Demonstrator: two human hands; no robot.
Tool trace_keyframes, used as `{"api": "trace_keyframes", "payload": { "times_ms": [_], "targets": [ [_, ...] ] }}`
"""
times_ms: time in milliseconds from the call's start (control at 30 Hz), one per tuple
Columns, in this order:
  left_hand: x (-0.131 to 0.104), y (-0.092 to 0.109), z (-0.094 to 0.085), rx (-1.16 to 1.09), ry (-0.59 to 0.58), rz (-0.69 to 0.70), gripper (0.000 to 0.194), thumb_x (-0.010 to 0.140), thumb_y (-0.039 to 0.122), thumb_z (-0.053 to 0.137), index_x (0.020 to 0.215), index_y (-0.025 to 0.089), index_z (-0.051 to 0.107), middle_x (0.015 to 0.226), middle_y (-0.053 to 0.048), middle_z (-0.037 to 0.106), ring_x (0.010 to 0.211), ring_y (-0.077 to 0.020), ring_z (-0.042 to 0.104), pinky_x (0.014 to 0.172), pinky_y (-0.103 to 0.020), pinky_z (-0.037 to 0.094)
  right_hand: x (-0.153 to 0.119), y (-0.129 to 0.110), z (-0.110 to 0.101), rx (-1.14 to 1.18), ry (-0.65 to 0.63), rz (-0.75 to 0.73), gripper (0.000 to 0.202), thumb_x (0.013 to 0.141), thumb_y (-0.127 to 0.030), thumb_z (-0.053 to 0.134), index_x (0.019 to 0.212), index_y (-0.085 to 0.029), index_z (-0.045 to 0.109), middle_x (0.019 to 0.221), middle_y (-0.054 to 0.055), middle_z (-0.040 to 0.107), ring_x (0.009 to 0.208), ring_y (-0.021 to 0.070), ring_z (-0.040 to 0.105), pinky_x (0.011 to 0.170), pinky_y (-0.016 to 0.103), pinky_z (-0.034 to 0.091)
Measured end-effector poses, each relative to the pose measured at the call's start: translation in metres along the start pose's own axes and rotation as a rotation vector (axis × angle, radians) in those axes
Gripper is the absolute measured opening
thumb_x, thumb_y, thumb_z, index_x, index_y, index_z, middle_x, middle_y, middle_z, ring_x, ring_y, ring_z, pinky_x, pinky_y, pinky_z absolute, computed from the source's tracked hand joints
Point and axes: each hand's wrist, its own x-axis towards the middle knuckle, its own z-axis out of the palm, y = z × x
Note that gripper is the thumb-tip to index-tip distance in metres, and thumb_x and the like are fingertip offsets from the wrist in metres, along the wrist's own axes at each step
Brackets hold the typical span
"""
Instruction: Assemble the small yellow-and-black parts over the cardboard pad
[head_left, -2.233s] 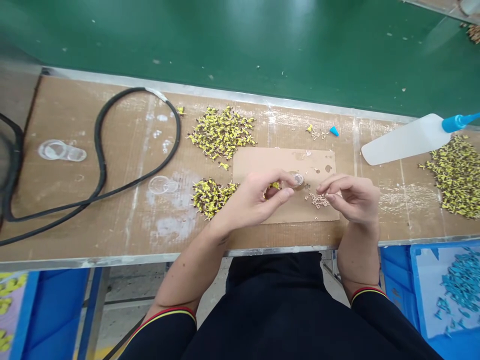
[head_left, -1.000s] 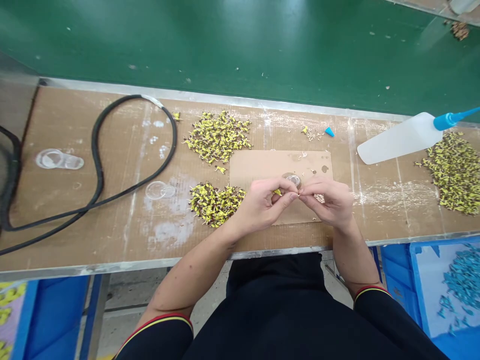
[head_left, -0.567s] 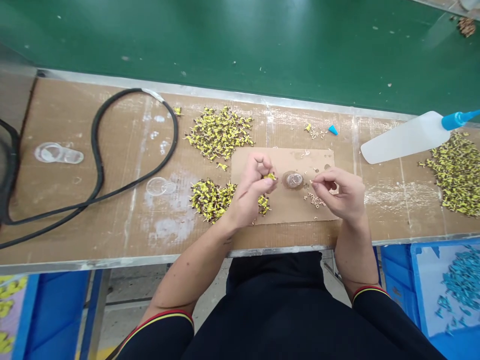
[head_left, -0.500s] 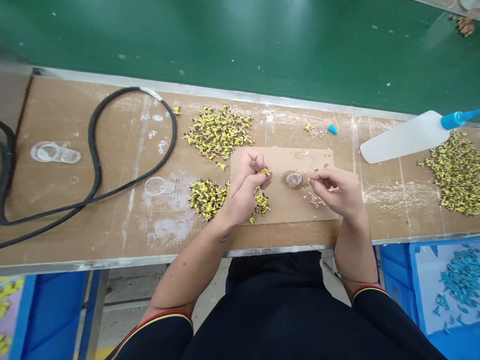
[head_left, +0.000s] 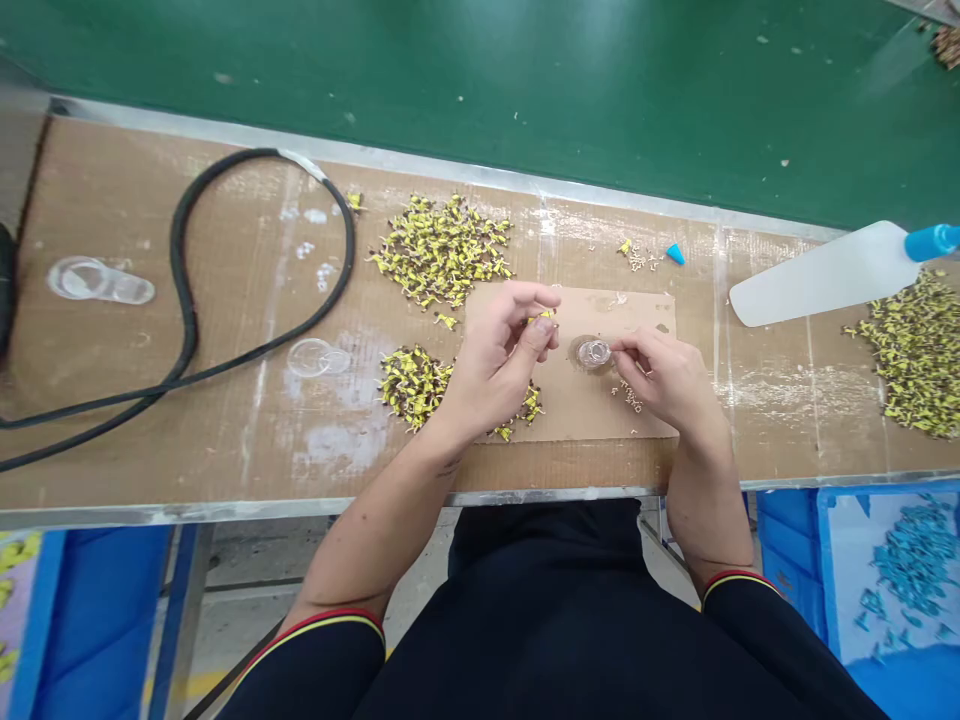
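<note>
The cardboard-covered bench (head_left: 772, 400) bore a cardboard sheet (head_left: 577, 420) beneath both hands. The left hand (head_left: 499, 360), fingers curled, pinched a yellow piece (head_left: 541, 317). The right hand (head_left: 660, 375) had thumb and forefinger nearly closed; their grip contents could not be determined. A clear cup (head_left: 593, 352) stood just beside its fingertips, toward the left hand.

View: head, worn on our own head | Aim: we look forward and steeply down | Range: workbench (head_left: 217, 440) within arm's reach, our dark shirt (head_left: 547, 620) nearest, green surface (head_left: 420, 90) farthest
</note>
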Motion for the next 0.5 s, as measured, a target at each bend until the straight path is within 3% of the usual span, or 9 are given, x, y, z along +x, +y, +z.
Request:
{"api": "trace_keyframes", "payload": {
  "times_ms": [100, 233, 500],
  "targets": [
    [0.0000, -0.0011, 0.0005, -0.002, 0.007, 0.002, 0.027, 0.099, 0.045, 0.065, 0.110, 0.024, 0.052, 0.072, 0.007, 0.056, 0.061, -0.0074, 0.060, 0.053, -0.018, 0.046, 0.0003, 0.0002, 0.0022, -0.024, 0.025, -0.015, 0.016, 0.097, -0.023, 0.058, 0.092, -0.020, 0.073, 0.076, 0.002, 0.072, 0.066, 0.0150, 0.061, 0.062, 0.028, 0.040],
    [0.0000, -0.0009, 0.0008, 0.017, 0.016, 0.000, 0.026, 0.097, 0.043, 0.068, 0.098, 0.023, 0.051, 0.068, 0.008, 0.055, 0.055, -0.0064, 0.058, 0.050, -0.018, 0.043, 0.0006, -0.0010, 0.0034, -0.045, 0.042, -0.020, 0.014, 0.095, -0.021, 0.059, 0.089, -0.020, 0.072, 0.075, 0.002, 0.072, 0.066, 0.0147, 0.060, 0.061, 0.028, 0.039],
    [-0.0012, -0.0009, -0.0001, 0.121, 0.087, 0.021, 0.023, 0.092, 0.040, 0.075, 0.093, 0.018, 0.068, 0.073, 0.002, 0.064, 0.063, -0.0084, 0.062, 0.059, -0.021, 0.049, 0.0007, -0.0004, 0.0040, -0.037, 0.036, -0.003, 0.013, 0.094, -0.021, 0.059, 0.088, -0.020, 0.071, 0.075, 0.002, 0.071, 0.066, 0.0145, 0.060, 0.061, 0.027, 0.038]
  ]
}}
